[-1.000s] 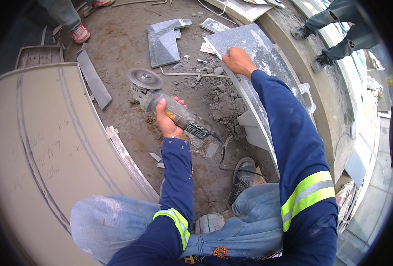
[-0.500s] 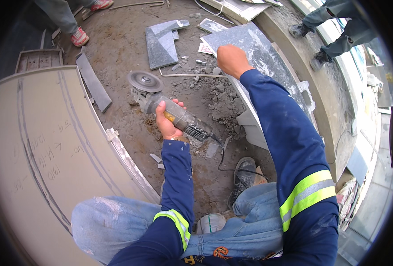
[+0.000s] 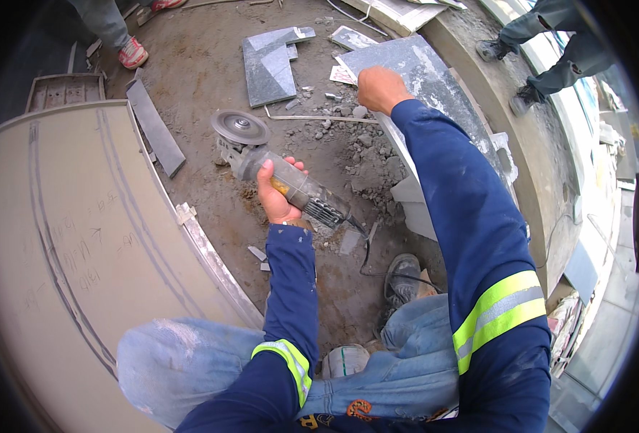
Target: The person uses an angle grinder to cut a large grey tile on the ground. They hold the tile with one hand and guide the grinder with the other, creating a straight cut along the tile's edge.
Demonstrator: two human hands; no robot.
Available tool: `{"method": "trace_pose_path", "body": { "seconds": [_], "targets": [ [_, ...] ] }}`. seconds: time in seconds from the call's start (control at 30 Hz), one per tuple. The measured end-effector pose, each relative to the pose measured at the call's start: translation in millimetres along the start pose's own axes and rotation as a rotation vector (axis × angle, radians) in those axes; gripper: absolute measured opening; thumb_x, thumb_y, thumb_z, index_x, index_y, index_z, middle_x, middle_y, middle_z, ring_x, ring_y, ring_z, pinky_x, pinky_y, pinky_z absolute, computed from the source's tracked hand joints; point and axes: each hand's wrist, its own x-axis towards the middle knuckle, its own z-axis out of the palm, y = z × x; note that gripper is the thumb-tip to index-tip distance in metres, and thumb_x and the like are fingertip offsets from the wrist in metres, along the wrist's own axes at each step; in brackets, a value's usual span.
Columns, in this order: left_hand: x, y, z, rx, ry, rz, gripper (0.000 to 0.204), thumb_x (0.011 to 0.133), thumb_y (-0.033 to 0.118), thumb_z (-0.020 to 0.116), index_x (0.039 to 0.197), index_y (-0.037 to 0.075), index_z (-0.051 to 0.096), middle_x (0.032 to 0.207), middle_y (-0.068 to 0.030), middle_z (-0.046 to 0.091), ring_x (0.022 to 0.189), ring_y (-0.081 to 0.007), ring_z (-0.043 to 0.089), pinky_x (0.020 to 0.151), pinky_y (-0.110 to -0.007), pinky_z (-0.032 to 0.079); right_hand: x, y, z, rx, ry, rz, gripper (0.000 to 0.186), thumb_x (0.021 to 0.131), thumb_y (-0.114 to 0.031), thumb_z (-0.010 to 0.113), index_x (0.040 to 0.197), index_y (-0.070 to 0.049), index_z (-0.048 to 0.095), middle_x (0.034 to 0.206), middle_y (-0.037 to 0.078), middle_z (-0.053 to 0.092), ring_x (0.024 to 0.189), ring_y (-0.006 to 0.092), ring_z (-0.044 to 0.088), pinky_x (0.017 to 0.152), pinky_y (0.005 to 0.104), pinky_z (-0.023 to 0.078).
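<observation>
My left hand is wrapped round the body of an angle grinder with a yellow patch on its side. The grinder's round disc faces up at the far left end, and its black cord trails from the near end. My right hand is closed at the left edge of a grey stone slab, its fingertips curled out of sight. White dust marks cover part of the slab's top. A white block shows beneath the slab's near left side.
A large beige board with pencil marks fills the left. Cut stone pieces, a grey strip and rubble lie on the dirt. Two other people's legs stand at the far left and far right.
The whole view has shifted slightly, with the ground things a little further right and up. Both hands keep their places on the grinder and at the slab edge.
</observation>
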Motion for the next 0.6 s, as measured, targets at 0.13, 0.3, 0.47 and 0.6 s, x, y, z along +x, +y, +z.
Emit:
{"method": "trace_pose_path", "body": {
  "seconds": [0.13, 0.3, 0.47, 0.6],
  "targets": [
    [-4, -2, 5, -0.002, 0.011, 0.005, 0.050, 0.088, 0.044, 0.066, 0.113, 0.001, 0.058, 0.097, -0.0144, 0.068, 0.084, -0.0265, 0.069, 0.076, -0.044, 0.058, 13, 39, 8, 0.166, -0.027, -0.009, 0.024, 0.087, -0.016, 0.058, 0.091, 0.002, 0.075, 0.094, 0.028, 0.071, 0.093, 0.0437, 0.069, 0.084, 0.0476, 0.056],
    [-4, -1, 6, -0.015, 0.020, 0.010, 0.050, 0.088, 0.042, 0.066, 0.115, 0.003, 0.056, 0.098, -0.0145, 0.068, 0.084, -0.0264, 0.069, 0.076, -0.043, 0.058, 7, 53, 19, 0.352, 0.061, -0.123, 0.025, 0.088, -0.020, 0.058, 0.093, -0.003, 0.076, 0.089, 0.030, 0.069, 0.088, 0.0463, 0.068, 0.082, 0.0492, 0.055],
    [-4, -4, 7, -0.006, 0.043, 0.004, 0.049, 0.088, 0.041, 0.066, 0.114, 0.002, 0.057, 0.098, -0.0148, 0.068, 0.084, -0.0270, 0.069, 0.076, -0.044, 0.058, 9, 43, 10, 0.117, 0.083, -0.138, 0.022, 0.084, -0.018, 0.061, 0.090, -0.002, 0.076, 0.087, 0.029, 0.070, 0.083, 0.0464, 0.068, 0.077, 0.0520, 0.055],
    [-2, -2, 0, -0.004, 0.054, 0.014, 0.049, 0.087, 0.042, 0.066, 0.114, 0.001, 0.057, 0.099, -0.0153, 0.067, 0.085, -0.0278, 0.069, 0.077, -0.045, 0.058, 9, 16, -3, 0.004, 0.073, -0.117, 0.024, 0.082, -0.017, 0.062, 0.087, 0.002, 0.074, 0.086, 0.030, 0.069, 0.082, 0.0458, 0.069, 0.077, 0.0524, 0.055]
  ]
}}
